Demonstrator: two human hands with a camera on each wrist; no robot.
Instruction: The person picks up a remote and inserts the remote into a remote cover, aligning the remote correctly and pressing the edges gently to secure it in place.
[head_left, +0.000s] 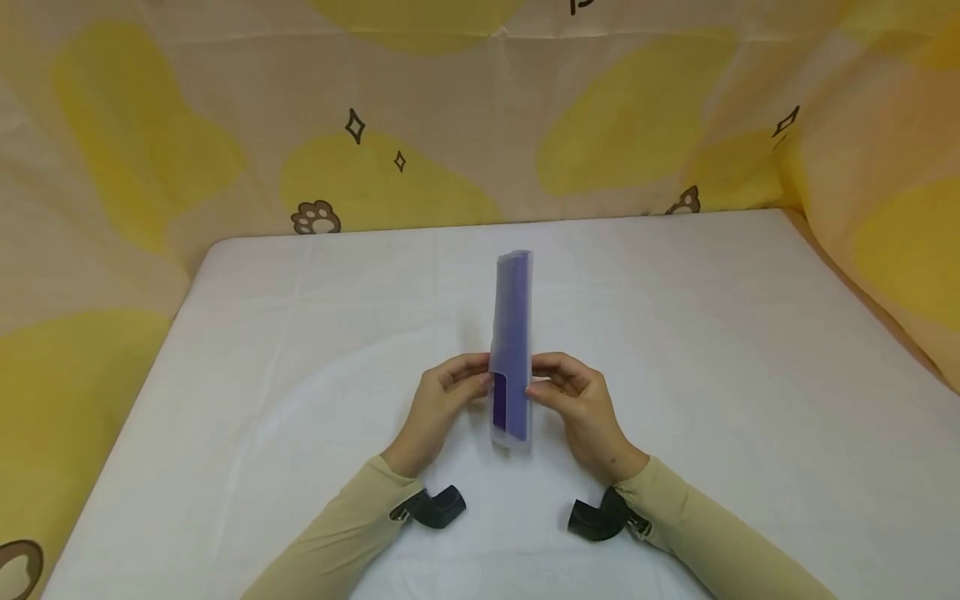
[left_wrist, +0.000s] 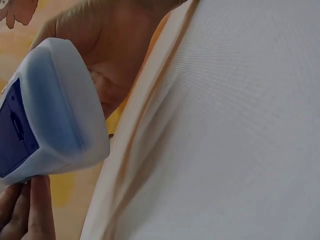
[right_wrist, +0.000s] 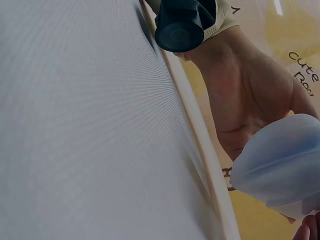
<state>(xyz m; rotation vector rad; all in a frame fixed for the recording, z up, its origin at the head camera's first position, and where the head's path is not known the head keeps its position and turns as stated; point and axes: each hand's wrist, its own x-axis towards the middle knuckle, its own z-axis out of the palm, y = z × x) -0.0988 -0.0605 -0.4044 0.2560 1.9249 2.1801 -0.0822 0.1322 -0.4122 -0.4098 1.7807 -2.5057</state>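
A long, narrow blue-purple case (head_left: 512, 325) with a translucent whitish outer layer stands between both hands, its length pointing away from me. On its near end is a dark purple panel (head_left: 499, 404). My left hand (head_left: 435, 412) pinches its left side near that panel, thumb toward me. The right hand (head_left: 592, 408) grips the opposite side at about the same height. From the left wrist, the case's (left_wrist: 60, 105) rounded end shows, with a small latch-like slot in the dark panel (left_wrist: 19, 131). In the right wrist view the case (right_wrist: 280, 162) hides part of the fingers.
A white-covered table (head_left: 337, 333) lies under the hands. Behind it and at both sides hangs a yellow-patterned cloth (head_left: 450, 100). A black wrist mount (head_left: 438, 507) sits at the left cuff and another black mount (head_left: 597, 518) at the right cuff.
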